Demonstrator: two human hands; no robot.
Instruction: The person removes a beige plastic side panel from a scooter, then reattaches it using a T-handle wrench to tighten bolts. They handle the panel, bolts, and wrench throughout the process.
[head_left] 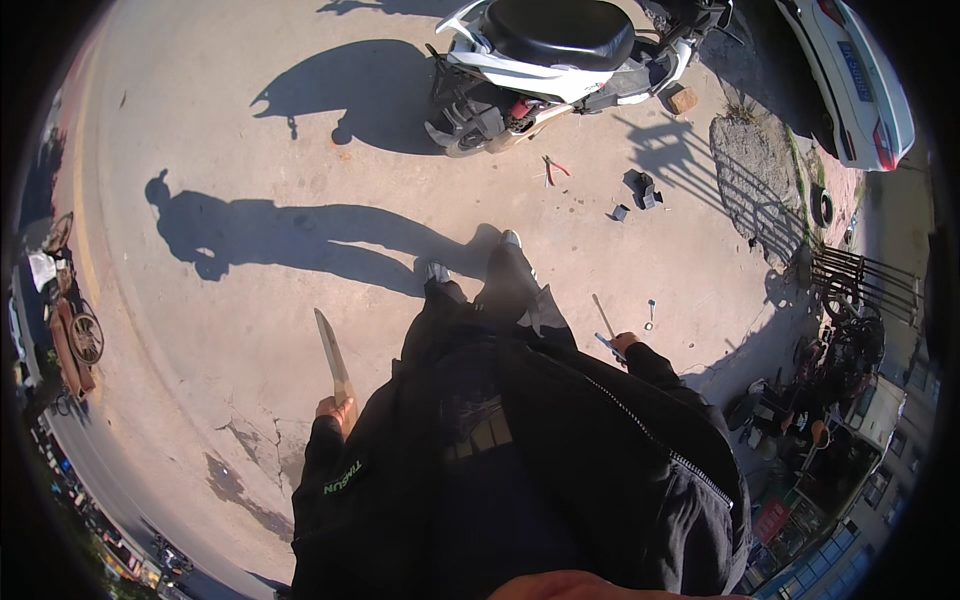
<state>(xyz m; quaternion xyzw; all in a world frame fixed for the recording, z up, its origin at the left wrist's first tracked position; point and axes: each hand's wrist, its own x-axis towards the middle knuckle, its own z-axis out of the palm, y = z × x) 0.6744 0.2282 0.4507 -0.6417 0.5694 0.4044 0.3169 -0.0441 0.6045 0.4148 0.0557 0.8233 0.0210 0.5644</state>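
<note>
My left hand (pixel 337 411) is wrapped round the lower end of a long, flat, tan-grey strip (pixel 330 350), whose tapered tip points up and away from me. My right hand (pixel 626 346) is closed beside my right hip. A slim tool with a blue part (pixel 607 345) sticks out of its fingers, and a thin brownish rod (pixel 603 314) juts forward from the same place. Which kind of tool these are is too small to tell. Ahead of my feet stands a white scooter (pixel 545 70) with a black seat.
Red-handled pliers (pixel 553 172) and dark plastic pieces (pixel 645 190) lie on the concrete near the scooter. A small metal tool (pixel 651 316) rests right of my right hand. A brick (pixel 683 100), a white car (pixel 855 90) and a metal rack (pixel 865 285) stand farther right.
</note>
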